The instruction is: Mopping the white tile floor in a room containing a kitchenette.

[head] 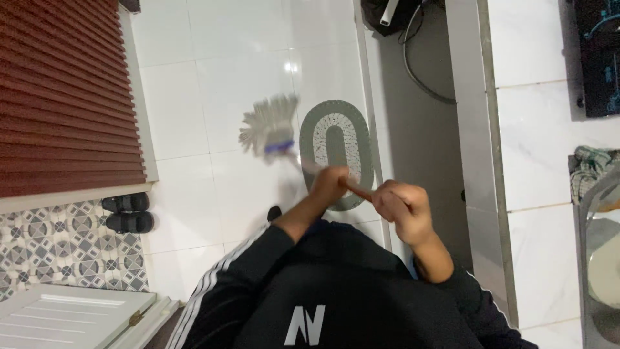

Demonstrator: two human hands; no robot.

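Head view: left hand [330, 181] and right hand [402, 208] each hold a closed grip on the mop handle [357, 189]; blurred mop head [269, 126] sits on white floor tiles [194, 97], beside the oval mat [336, 145].

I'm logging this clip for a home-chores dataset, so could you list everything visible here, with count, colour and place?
mop: one, pale grey strands with a blue collar and a wooden handle, head on the floor ahead, blurred
oval mat: one, grey-green with a white patterned middle, right of the mop head
floor tiles: many, glossy white, centre
patterned tiles: a patch, grey and white, lower left
sandals: one pair, black, on the edge of the patterned tiles
shutter: one, dark red, ribbed, upper left
cable: one, grey, on the grey strip at top
left hand: one, gripping the mop handle lower down
right hand: one, gripping the handle's upper end
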